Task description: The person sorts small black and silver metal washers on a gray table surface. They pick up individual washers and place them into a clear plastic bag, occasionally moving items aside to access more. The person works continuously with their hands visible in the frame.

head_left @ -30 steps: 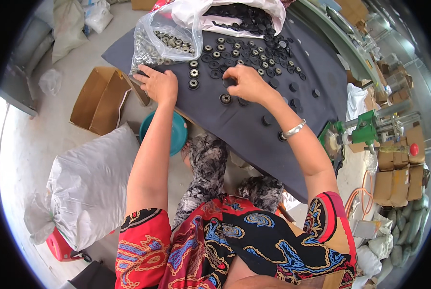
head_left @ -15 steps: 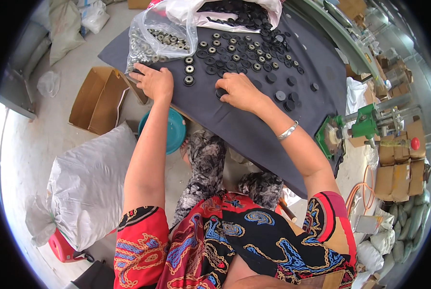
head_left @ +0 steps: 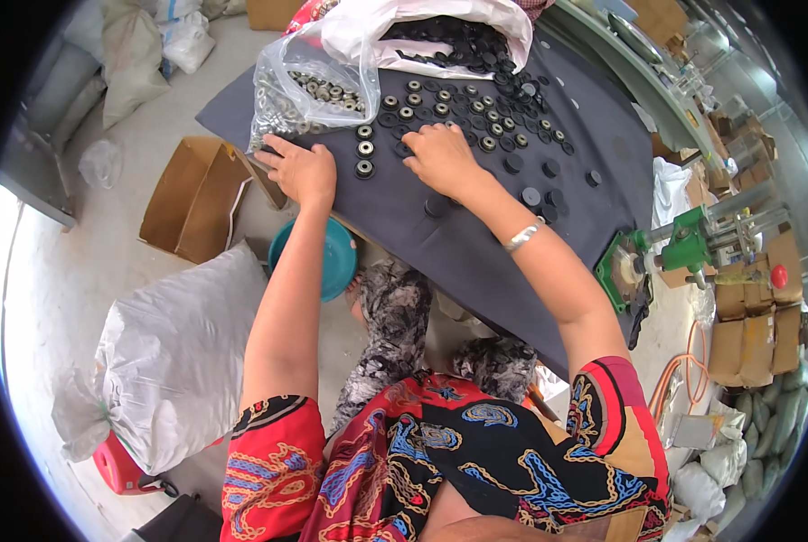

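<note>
Lying on the bench (head_left: 494,262), black discs (head_left: 436,206) are reached over by right hand (head_left: 445,163), grip can't be told | left hand (head_left: 306,173) is held spread beside clear bag (head_left: 323,56) | likely light, hard; best held by rims

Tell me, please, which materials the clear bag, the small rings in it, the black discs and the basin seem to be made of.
Clear bag: glossy plastic film, being see-through and crinkled. Small rings: probably metal, from their shiny silvery look. Black discs: matte and evenly dark, perhaps plastic or rubber; I cannot tell which. Basin: likely smooth plastic, given its even teal colour.
</note>
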Demonstrator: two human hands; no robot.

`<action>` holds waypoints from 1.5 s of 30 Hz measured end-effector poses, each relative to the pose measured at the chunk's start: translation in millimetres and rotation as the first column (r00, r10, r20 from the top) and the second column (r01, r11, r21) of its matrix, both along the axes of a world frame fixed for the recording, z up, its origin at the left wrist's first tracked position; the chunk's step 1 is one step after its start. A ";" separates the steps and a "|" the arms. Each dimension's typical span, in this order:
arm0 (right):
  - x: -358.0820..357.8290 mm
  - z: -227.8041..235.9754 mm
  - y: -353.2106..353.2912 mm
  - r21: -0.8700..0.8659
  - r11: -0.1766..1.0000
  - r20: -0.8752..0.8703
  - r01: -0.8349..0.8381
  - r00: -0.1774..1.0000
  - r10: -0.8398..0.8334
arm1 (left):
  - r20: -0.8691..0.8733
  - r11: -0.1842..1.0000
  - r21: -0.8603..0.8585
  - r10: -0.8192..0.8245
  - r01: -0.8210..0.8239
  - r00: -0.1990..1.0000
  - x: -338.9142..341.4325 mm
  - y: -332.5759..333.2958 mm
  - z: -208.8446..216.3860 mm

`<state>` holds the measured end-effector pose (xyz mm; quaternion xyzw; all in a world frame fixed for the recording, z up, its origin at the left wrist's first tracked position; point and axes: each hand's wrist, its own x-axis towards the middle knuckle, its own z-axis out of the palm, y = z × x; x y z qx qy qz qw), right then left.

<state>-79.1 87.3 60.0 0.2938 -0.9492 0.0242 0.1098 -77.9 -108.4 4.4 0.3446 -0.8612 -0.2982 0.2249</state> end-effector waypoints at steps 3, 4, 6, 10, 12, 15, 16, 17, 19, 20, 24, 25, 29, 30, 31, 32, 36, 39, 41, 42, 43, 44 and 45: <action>-9.8 -11.0 -10.4 0.112 0.994 -0.030 0.009 1.000 -0.005 | -0.008 1.000 0.001 -0.002 0.002 1.000 -0.6 2.4 0.4; -11.5 -13.9 -12.9 0.154 0.988 -0.043 0.001 0.999 0.006 | -0.008 1.000 -0.010 -0.001 0.001 1.000 0.3 2.8 0.5; -7.4 -17.7 -12.8 0.128 0.991 -0.010 -0.045 0.999 0.047 | 0.000 1.000 -0.003 0.000 0.000 1.000 1.9 2.8 1.8; -2.8 -20.0 -8.0 0.046 0.994 0.070 -0.098 0.993 0.094 | -0.005 1.000 0.005 0.010 -0.010 1.000 2.5 0.9 -1.4; -2.2 -17.2 -6.9 0.020 0.993 0.063 -0.116 0.991 0.115 | -0.017 1.000 -0.004 0.013 -0.013 1.000 1.5 -1.1 -2.6; -9.1 -14.5 -7.5 0.019 0.990 0.134 -0.143 0.981 0.139 | -0.015 1.000 0.030 -0.007 0.007 1.000 1.0 2.3 1.9; -12.9 -12.9 -7.8 0.026 0.988 0.170 -0.151 0.975 0.145 | -0.024 1.000 0.023 0.000 0.001 1.000 -0.5 2.0 0.6; -13.0 -12.5 -6.9 -0.054 0.988 0.150 -0.146 0.977 0.152 | -0.033 1.000 0.016 0.006 -0.005 0.999 -2.2 1.7 -3.2; -3.6 -11.2 -8.9 -0.210 0.967 0.118 -0.144 0.978 0.171 | -0.018 1.000 0.026 0.011 -0.010 1.000 0.5 0.2 -2.1; -1.8 -8.4 -11.4 -0.300 0.948 0.180 -0.106 0.970 0.166 | -0.022 1.000 0.029 0.008 -0.007 1.000 -1.5 -1.2 1.6; 4.3 -8.8 -9.0 -0.449 0.893 0.383 -0.005 0.902 0.198 | -0.011 0.999 0.042 -0.001 0.002 1.000 -0.4 1.6 1.1; 2.5 -9.7 -5.9 -0.448 0.894 0.411 -0.007 0.886 0.213 | -0.016 0.999 0.041 0.005 -0.005 1.000 -0.6 1.4 -0.1; -0.8 -10.4 5.4 -0.251 0.957 0.308 -0.147 0.925 0.223 | -0.014 0.999 0.039 0.004 -0.004 1.000 -0.4 1.4 -1.5; -1.3 -7.0 5.8 -0.169 0.972 0.318 -0.162 0.925 0.210 | -0.013 0.999 0.037 0.003 -0.003 1.000 -0.4 1.1 -0.9; -1.6 -3.8 5.9 -0.086 0.980 0.328 -0.177 0.924 0.196 | -0.014 0.999 0.036 0.004 -0.003 1.000 -0.4 -0.4 -3.6; -2.0 -1.2 3.8 -0.031 0.986 0.361 -0.165 0.918 0.166 | -0.009 0.999 0.038 0.000 0.000 1.000 1.3 0.3 -4.1; -1.4 4.5 -12.3 -0.040 0.988 0.354 -0.152 0.922 0.156 | -0.006 0.999 0.032 -0.013 0.013 1.000 1.6 1.7 1.1; -1.7 1.2 -26.7 -0.210 0.963 0.260 -0.171 0.939 0.224 | -0.010 1.000 0.029 -0.005 0.005 1.000 0.3 0.2 -0.2; -2.4 -1.8 -35.1 -0.247 0.955 0.229 -0.163 0.948 0.221 | -0.008 0.999 0.033 -0.002 0.002 1.000 -0.5 -0.1 -2.3; -2.7 -2.8 -38.7 -0.239 0.957 0.239 -0.163 0.946 0.221 | -0.006 0.999 0.036 0.001 0.000 1.000 -1.0 -0.5 -2.6; -3.0 -4.0 -41.9 -0.232 0.959 0.248 -0.164 0.943 0.221 | -0.005 0.999 0.038 0.003 -0.003 1.000 -1.1 -0.8 -2.7; -3.1 -4.8 -44.6 -0.225 0.960 0.257 -0.165 0.941 0.221 | -0.001 0.999 0.040 0.002 -0.002 1.000 -0.7 -0.7 -1.9; -3.5 -5.3 -46.9 -0.208 0.965 0.263 -0.161 0.941 0.214 | 0.005 0.999 0.044 0.002 -0.002 1.000 -0.3 -0.3 -1.6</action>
